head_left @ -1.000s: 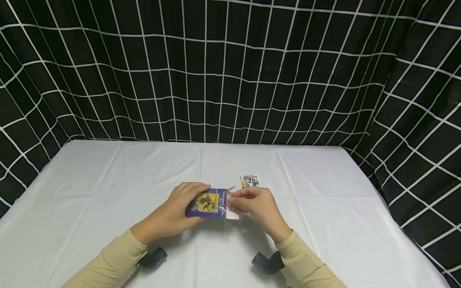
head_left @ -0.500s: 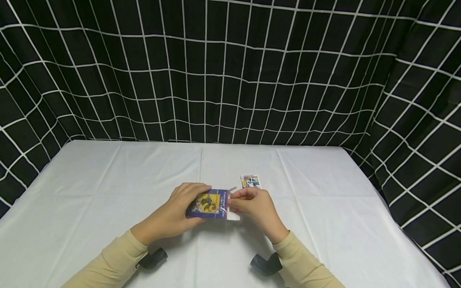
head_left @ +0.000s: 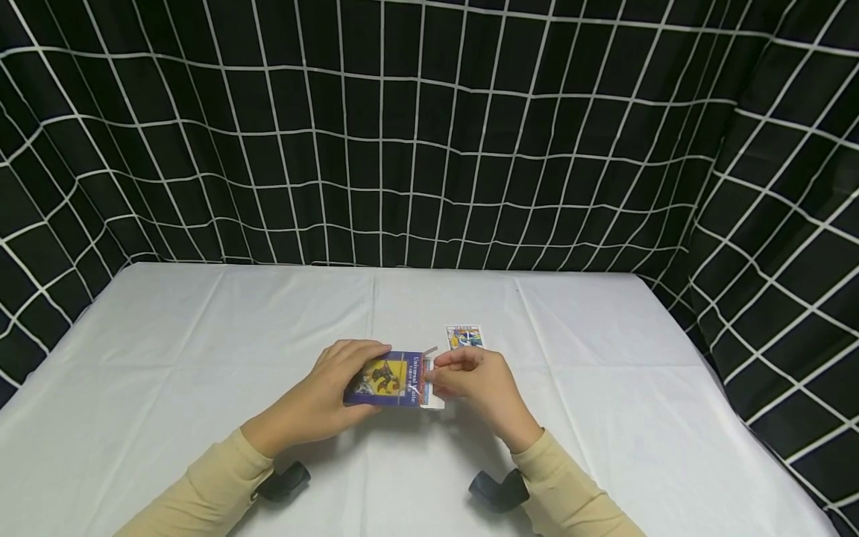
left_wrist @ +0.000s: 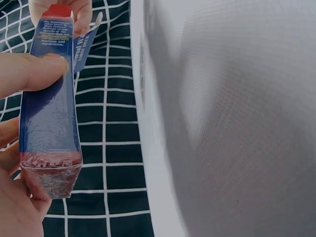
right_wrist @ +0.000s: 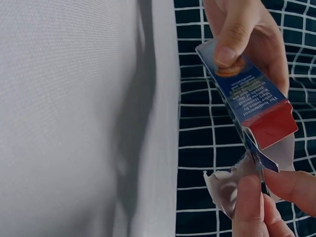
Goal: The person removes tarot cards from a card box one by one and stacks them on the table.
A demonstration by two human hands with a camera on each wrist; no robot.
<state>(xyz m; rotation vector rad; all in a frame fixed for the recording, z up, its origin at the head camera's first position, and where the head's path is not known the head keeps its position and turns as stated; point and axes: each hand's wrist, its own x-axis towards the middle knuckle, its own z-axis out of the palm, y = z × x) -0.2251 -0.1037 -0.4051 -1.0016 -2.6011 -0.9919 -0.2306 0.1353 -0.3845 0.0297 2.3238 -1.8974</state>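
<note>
My left hand (head_left: 322, 395) grips a blue tarot card box (head_left: 384, 379) above the white table, thumb along its near side. The box lies flat with a yellow picture on top and its end facing right. There my right hand (head_left: 479, 384) pinches an end flap (right_wrist: 266, 162) between thumb and fingers. In the right wrist view, a crumpled white flap (right_wrist: 223, 190) with a torn edge sticks out beside the right fingers. The left wrist view shows the box's blue side and its clear film wrap (left_wrist: 57, 182). What lies inside the box is hidden.
A loose tarot card (head_left: 464, 336) lies face up on the white tablecloth (head_left: 201, 335), just beyond my right hand and partly covered by it. Black curtains with a white grid (head_left: 403, 164) stand behind the table and at both sides.
My right fingers moved slightly left toward the box end, then slightly back right; a reddish strip now shows at that end. The left hand keeps its grip, almost still.
</note>
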